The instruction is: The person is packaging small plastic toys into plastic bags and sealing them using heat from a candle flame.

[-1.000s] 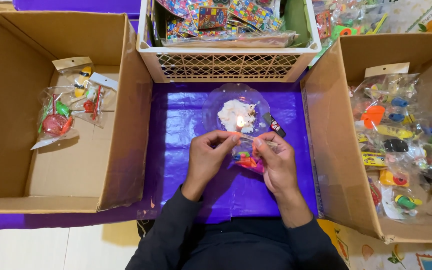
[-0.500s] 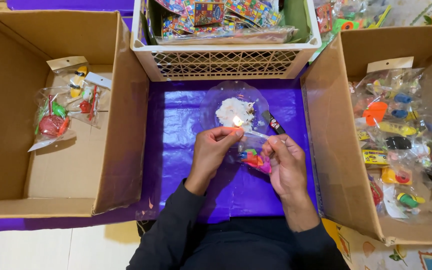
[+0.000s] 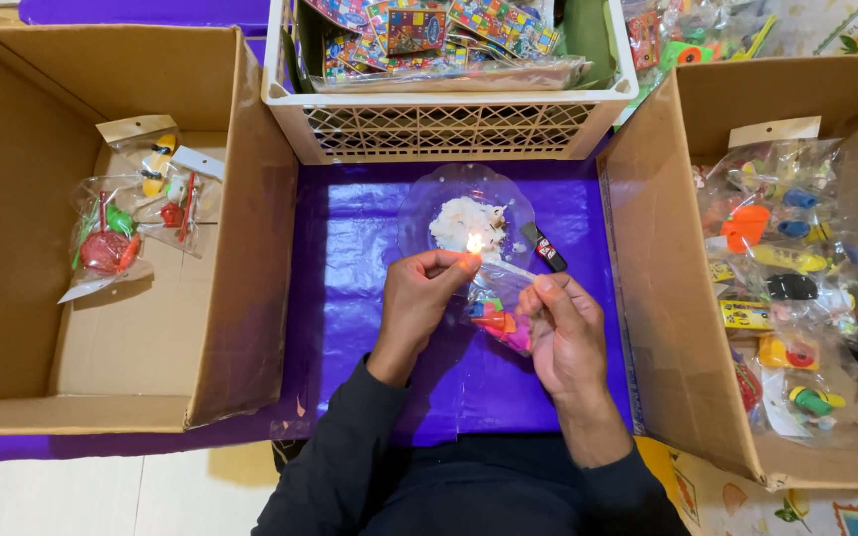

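Note:
My left hand [image 3: 427,298] and my right hand [image 3: 564,323] together hold a small clear plastic bag of colourful toys [image 3: 499,316] over the purple sheet [image 3: 350,278]. Both hands pinch the bag's top edge close to a small flame [image 3: 474,242]. The flame burns on a lump of white wax [image 3: 466,224] sitting in a clear round dish [image 3: 419,213]. A small black lighter [image 3: 546,248] lies just to the right of the dish.
An open cardboard box on the left [image 3: 22,347] holds three packed toy bags [image 3: 116,233]. A cardboard box on the right [image 3: 667,328] is full of toy bags [image 3: 796,288]. A white lattice crate [image 3: 449,129] with colourful game boards stands behind the dish.
Both hands have shifted slightly, bringing the bag's top edge to the flame. The boxes and the crate are unchanged.

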